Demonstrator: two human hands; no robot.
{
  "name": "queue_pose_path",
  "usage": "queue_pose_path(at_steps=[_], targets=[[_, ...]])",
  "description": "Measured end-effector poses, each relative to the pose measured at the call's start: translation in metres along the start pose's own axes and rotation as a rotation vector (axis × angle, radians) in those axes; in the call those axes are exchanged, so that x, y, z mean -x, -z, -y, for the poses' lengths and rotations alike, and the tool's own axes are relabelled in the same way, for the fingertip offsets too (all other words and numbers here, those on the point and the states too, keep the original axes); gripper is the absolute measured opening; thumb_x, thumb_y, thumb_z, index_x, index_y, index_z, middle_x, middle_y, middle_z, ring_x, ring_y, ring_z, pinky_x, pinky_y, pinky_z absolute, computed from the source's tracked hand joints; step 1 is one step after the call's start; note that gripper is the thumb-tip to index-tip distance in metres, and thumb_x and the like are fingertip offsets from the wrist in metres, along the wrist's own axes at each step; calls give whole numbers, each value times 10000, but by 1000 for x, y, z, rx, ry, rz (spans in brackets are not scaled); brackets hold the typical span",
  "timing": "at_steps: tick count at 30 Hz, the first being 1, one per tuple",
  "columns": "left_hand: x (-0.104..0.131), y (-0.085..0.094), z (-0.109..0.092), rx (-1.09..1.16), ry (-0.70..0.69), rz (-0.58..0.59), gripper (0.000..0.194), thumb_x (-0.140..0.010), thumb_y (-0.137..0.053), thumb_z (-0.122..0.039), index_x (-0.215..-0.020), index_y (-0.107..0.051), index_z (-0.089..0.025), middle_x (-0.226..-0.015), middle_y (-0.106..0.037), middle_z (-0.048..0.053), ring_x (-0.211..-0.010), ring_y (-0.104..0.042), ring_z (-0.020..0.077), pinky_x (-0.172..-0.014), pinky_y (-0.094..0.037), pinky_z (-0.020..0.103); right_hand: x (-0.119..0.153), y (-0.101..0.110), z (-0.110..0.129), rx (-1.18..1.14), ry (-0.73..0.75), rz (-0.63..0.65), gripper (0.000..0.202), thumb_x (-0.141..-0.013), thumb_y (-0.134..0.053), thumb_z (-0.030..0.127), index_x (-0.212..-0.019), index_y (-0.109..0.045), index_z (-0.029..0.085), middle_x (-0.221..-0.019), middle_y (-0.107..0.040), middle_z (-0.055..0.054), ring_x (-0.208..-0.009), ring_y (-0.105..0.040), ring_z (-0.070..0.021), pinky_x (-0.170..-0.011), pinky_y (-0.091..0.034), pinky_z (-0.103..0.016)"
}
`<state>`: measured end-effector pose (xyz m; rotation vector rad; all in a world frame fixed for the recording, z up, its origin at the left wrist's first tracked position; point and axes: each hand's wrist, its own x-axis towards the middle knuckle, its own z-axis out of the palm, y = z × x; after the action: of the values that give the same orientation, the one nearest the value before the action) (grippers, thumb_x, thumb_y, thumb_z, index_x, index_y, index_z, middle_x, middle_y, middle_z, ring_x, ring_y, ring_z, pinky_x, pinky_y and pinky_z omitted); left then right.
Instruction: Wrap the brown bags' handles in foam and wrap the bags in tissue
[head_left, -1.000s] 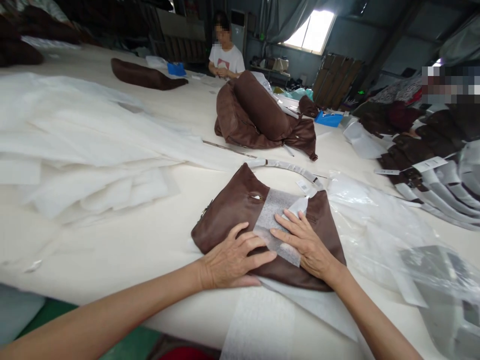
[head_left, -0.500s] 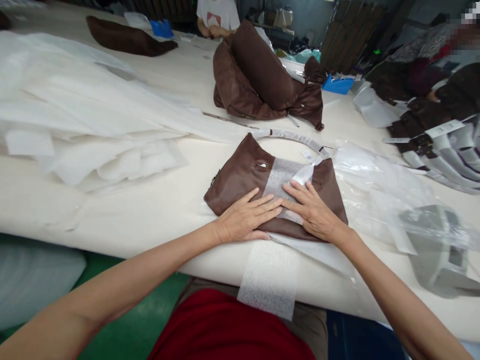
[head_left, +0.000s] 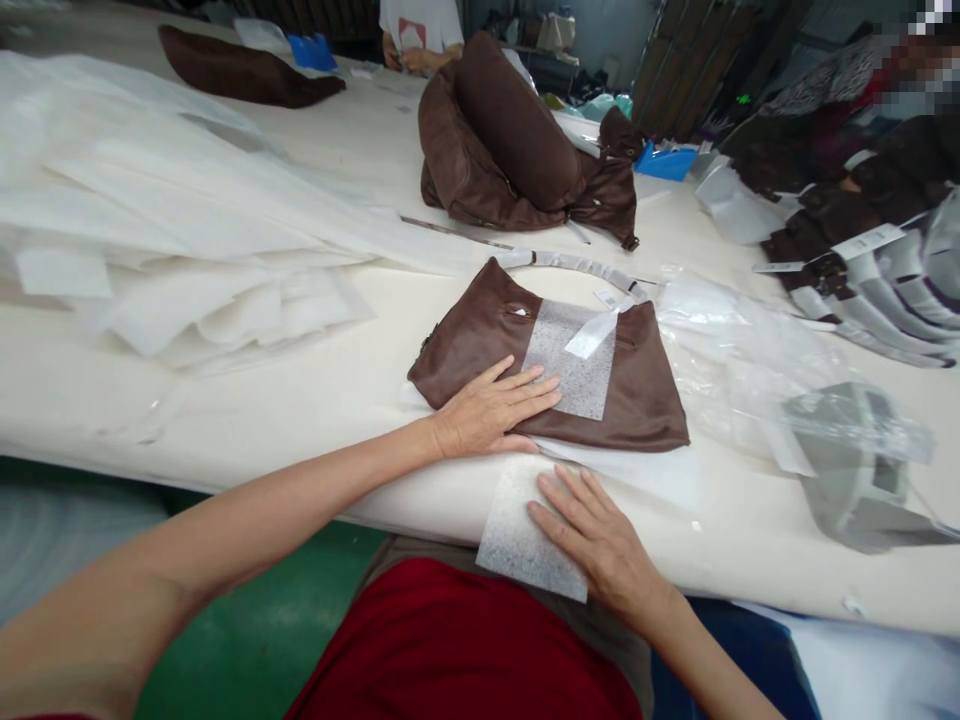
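Observation:
A brown leather handbag (head_left: 651, 385) lies flat on the table in front of me, its wrapped handle (head_left: 581, 262) pointing away. Across its middle runs a thin, translucent white sheet (head_left: 577, 375), with a white tag (head_left: 592, 333) on top. My left hand (head_left: 495, 410) rests flat on the bag's lower left part and the sheet's edge, fingers spread. Below the bag, at the table's front edge, my right hand (head_left: 600, 540) lies open with fingers stretched out over the hanging length of translucent sheet (head_left: 517, 540). Whether its fingertips press on that sheet I cannot tell.
Loose white sheets (head_left: 187, 230) cover the left of the table. More brown bags (head_left: 517, 150) lie at the back, and several with wrapped handles (head_left: 840, 240) at the right. Plastic bags (head_left: 742, 350) and a grey tape dispenser (head_left: 847, 480) stand nearer. Another person (head_left: 421, 35) is across the table.
My right hand has left the bag's front and moved down toward me, over the hanging sheet. My left hand stays on the bag. The sheet and tag on the bag are now uncovered.

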<state>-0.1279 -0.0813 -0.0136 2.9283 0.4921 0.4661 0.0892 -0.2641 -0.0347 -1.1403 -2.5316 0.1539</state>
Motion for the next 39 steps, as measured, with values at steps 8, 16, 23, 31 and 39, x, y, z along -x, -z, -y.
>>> queue_pose_path(at_steps=[8, 16, 23, 31, 39], targets=[[-1, 5, 2, -8, -20, 90, 663, -964, -497, -538, -1488, -360, -154, -1570, -359, 126, -1483, -256, 294, -1221, -65, 539, -38, 27, 23, -19, 112, -86, 359, -988, -375, 108, -1277, -588, 82, -1297, -662, -147, -1286, -560, -268, -1058, -504, -437], [3, 22, 17, 292, -3, 140, 584, -1042, -150, -483, -1534, -298, -206, -1575, -349, 105, -1500, -212, 247, -1223, -121, 555, -97, 70, -52, -44, -321, -218, 446, -1038, -397, 401, -726, -642, 197, -680, -621, -38, -671, -582, -163, -634, -434, -283], [-8, 21, 15, 439, 211, -39, 438, -948, -505, -569, -1143, -713, -237, -1208, -711, 81, -1170, -645, 266, -1158, -352, 545, -109, 34, -72, -46, -688, -254, 555, -997, -394, 577, -628, -576, 204, -625, -612, -22, -591, -571, -160, -593, -338, -283], [-12, 2, 8, 436, 510, -277, 241, -899, -646, -412, -741, -668, -231, -803, -745, -14, -760, -711, 196, -786, -586, 327, -119, 21, -76, -6, -968, -192, 460, -929, -573, 554, -633, -629, 206, -671, -713, -44, -607, -649, -187, -567, -290, -293], [-14, 14, -5, 187, 305, -496, 281, -937, -561, -206, -1215, -593, -185, -1254, -639, 118, -1190, -592, 257, -1039, -472, 445, -127, 24, -79, -53, -1097, -56, 447, -927, -556, 584, -720, -709, 218, -749, -762, -55, -699, -708, -217, -568, -295, -291]])
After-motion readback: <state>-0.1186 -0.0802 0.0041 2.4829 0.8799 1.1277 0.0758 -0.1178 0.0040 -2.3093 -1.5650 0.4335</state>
